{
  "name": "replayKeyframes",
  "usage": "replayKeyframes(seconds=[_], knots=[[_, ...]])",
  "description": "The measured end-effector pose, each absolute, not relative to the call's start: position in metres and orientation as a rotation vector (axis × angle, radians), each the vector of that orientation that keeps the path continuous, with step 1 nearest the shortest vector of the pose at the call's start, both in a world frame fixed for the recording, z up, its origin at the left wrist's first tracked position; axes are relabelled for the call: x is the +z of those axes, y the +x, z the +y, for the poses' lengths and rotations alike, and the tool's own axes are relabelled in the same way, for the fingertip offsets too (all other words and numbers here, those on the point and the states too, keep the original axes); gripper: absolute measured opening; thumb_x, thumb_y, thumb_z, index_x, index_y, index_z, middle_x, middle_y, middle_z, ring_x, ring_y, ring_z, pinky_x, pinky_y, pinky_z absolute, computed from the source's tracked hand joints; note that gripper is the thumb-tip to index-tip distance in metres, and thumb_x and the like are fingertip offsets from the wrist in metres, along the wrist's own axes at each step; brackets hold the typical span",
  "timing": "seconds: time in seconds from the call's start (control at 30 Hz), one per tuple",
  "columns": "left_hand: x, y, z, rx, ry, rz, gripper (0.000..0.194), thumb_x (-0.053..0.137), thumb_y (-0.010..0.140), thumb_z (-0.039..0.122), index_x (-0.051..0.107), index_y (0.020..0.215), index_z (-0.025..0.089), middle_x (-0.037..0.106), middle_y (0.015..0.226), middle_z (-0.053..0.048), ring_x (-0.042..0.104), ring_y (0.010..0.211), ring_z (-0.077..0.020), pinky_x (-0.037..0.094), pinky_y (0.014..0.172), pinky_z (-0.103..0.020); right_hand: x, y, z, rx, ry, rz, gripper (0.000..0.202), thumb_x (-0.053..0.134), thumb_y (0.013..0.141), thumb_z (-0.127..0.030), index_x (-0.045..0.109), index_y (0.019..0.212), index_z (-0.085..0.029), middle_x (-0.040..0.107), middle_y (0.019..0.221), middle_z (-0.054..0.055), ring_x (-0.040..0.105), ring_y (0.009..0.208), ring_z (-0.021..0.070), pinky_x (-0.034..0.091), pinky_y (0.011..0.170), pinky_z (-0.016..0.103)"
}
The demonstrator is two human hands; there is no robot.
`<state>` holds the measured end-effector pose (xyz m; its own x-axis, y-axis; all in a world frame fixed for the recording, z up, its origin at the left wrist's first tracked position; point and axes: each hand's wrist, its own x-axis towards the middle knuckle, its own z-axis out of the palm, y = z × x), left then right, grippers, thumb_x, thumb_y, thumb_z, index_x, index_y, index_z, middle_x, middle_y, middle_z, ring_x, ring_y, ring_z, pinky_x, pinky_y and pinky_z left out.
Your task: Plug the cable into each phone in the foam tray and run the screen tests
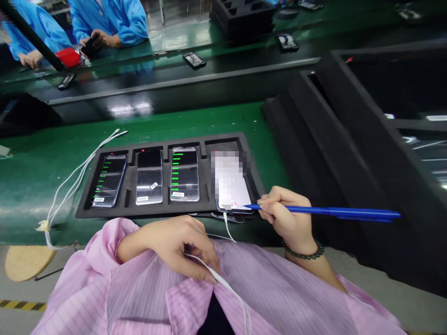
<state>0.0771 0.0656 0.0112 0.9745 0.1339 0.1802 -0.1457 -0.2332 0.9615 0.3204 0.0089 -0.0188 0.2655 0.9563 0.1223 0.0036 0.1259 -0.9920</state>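
Observation:
My right hand is closed round a blue pen. The pen's tip meets the lower edge of a phone with a bright white screen, partly blurred out. That phone lies in the right compartment of a black foam tray, with a white cable at its bottom edge. Near my lap, my left hand is curled with a white cable between thumb and fingers. Three more phones lie in the tray: a left phone, a dark-screened phone and one with green text.
Bundled white cables lie left of the tray on the green table. Large black foam trays are stacked at the right. Beyond, several phones lie along a dark line, including one phone. Two people in blue sleeves work opposite.

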Motion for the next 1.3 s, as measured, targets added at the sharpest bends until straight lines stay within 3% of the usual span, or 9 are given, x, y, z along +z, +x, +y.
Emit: replayKeyframes(seconds=[0.37, 0.53, 0.6, 0.67, 0.77, 0.87, 1.07, 1.2, 1.3], knots=[[0.011, 0.076, 0.066, 0.247, 1.792, -0.011, 0.014, 0.071, 0.090, 0.027, 0.074, 0.085, 0.014, 0.072, 0.067, -0.005, 0.061, 0.056, -0.0113, 0.047, 0.063, -0.027, -0.019, 0.319, 0.009, 0.917, -1.234, -1.044, 0.026, 0.057, 0.067, -0.015, 0.039, 0.050, -0.023, 0.035, 0.036, -0.007, 0.033, 0.032, 0.0074, 0.025, 0.034, 0.021], [0.011, 0.076, 0.065, 0.215, 1.794, 0.004, 0.017, 0.069, 0.090, 0.031, 0.075, 0.085, 0.016, 0.071, 0.066, -0.004, 0.061, 0.057, -0.0114, 0.048, 0.065, -0.027, -0.019, 0.324, 0.010, 0.981, -1.127, -1.047, 0.030, 0.065, 0.076, -0.020, 0.044, 0.054, -0.023, 0.035, 0.036, -0.008, 0.033, 0.030, 0.0083, 0.023, 0.033, 0.022], [0.011, 0.076, 0.065, 0.207, 1.793, 0.007, 0.017, 0.069, 0.090, 0.031, 0.075, 0.085, 0.016, 0.071, 0.066, -0.005, 0.061, 0.057, -0.0117, 0.048, 0.065, -0.027, -0.018, 0.327, 0.014, 0.925, -1.113, -1.027, 0.028, 0.070, 0.080, -0.028, 0.050, 0.060, -0.023, 0.043, 0.038, -0.007, 0.038, 0.031, 0.0101, 0.026, 0.034, 0.024], [0.011, 0.076, 0.065, 0.187, 1.789, 0.025, 0.018, 0.068, 0.091, 0.033, 0.075, 0.086, 0.017, 0.071, 0.066, -0.005, 0.061, 0.057, -0.0117, 0.048, 0.066, -0.027, -0.016, 0.330, 0.021, 0.779, -1.173, -1.077, 0.021, 0.072, 0.083, -0.036, 0.061, 0.071, -0.023, 0.057, 0.048, -0.004, 0.050, 0.038, 0.0129, 0.035, 0.039, 0.027], [0.011, 0.076, 0.064, 0.157, 1.786, 0.055, 0.022, 0.068, 0.091, 0.038, 0.074, 0.085, 0.018, 0.072, 0.068, -0.005, 0.061, 0.057, -0.0115, 0.048, 0.066, -0.026, -0.017, 0.334, 0.038, 0.473, -1.300, -1.368, 0.024, 0.062, 0.093, -0.045, 0.070, 0.086, -0.024, 0.073, 0.070, 0.001, 0.069, 0.066, 0.0190, 0.050, 0.067, 0.037], [0.010, 0.077, 0.064, 0.190, 1.792, 0.044, 0.025, 0.067, 0.092, 0.040, 0.074, 0.085, 0.017, 0.072, 0.068, -0.005, 0.060, 0.056, -0.0112, 0.047, 0.064, -0.026, -0.023, 0.338, 0.052, 0.241, -1.313, -1.637, 0.042, 0.043, 0.103, -0.048, 0.074, 0.086, -0.026, 0.077, 0.079, 0.002, 0.071, 0.086, 0.0225, 0.043, 0.086, 0.046], [0.008, 0.077, 0.064, 0.210, 1.779, 0.004, 0.028, 0.068, 0.093, 0.043, 0.073, 0.087, 0.016, 0.072, 0.069, -0.005, 0.062, 0.058, -0.0112, 0.047, 0.063, -0.025, -0.036, 0.341, 0.055, 0.182, -1.309, -1.804, 0.048, 0.037, 0.105, -0.045, 0.076, 0.082, -0.030, 0.077, 0.080, -0.003, 0.070, 0.098, 0.0235, 0.035, 0.090, 0.047], [0.007, 0.078, 0.064, 0.182, 1.757, 0.022, 0.031, 0.068, 0.091, 0.047, 0.074, 0.088, 0.017, 0.072, 0.068, -0.005, 0.061, 0.057, -0.0113, 0.047, 0.064, -0.025, -0.039, 0.342, 0.054, 0.094, -1.371, -1.707, 0.050, 0.038, 0.104, -0.044, 0.075, 0.074, -0.029, 0.075, 0.072, -0.001, 0.070, 0.095, 0.0242, 0.035, 0.093, 0.048], [0.007, 0.078, 0.065, 0.163, 1.762, 0.025, 0.034, 0.068, 0.091, 0.050, 0.075, 0.090, 0.017, 0.072, 0.068, -0.005, 0.060, 0.057, -0.0113, 0.047, 0.064, -0.026, -0.041, 0.342, 0.054, 0.117, -1.361, -1.637, 0.051, 0.036, 0.104, -0.048, 0.074, 0.079, -0.027, 0.075, 0.074, 0.000, 0.070, 0.094, 0.0263, 0.036, 0.091, 0.049]])
